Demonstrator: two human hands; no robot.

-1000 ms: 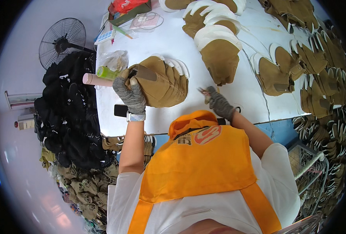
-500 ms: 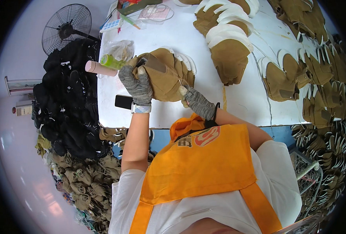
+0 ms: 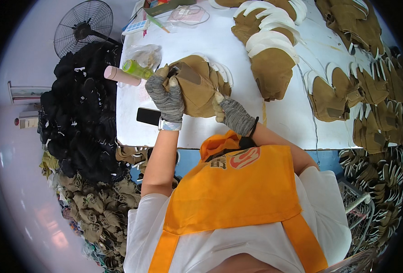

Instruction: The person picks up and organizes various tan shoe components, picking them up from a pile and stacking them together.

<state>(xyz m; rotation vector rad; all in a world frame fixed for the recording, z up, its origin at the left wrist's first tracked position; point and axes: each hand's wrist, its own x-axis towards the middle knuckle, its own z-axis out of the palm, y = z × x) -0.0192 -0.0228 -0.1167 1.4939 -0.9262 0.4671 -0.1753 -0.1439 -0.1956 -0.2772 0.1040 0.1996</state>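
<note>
Apron, orange, worn over a white shirt (image 3: 228, 195): nearest item. Desk, white-topped (image 3: 278, 132): carried the goods beyond.

Phone, dark-faced (image 3: 148, 116): lay beside the left wrist.

Right hand, grey-gloved (image 3: 235, 114): fingers together on a slim tool (image 3: 217, 89), mostly hidden, kind too small to tell, at the cloth's near right edge.

Left hand, grey-gloved (image 3: 166, 95): thumb and fingers clamped on the cloth's left edge.

Cap piece, brown cloth (image 3: 197, 95): one, matte and creased, seamed, with a darker oblong patch on its far part. Located between the hands, over the desk's left half, topmost on a pile of like pieces. Long axis slanted from far left to near right. The pile's white crescents (image 3: 223, 73) faced right and away; the held piece's own crescent could not be made out.

Flask, pink (image 3: 122, 75), and bottle, green (image 3: 137, 69): left of the pile, lying tilted.

Second stack, brown with white crescents pointing away (image 3: 274, 75): well apart, to the right.
</note>
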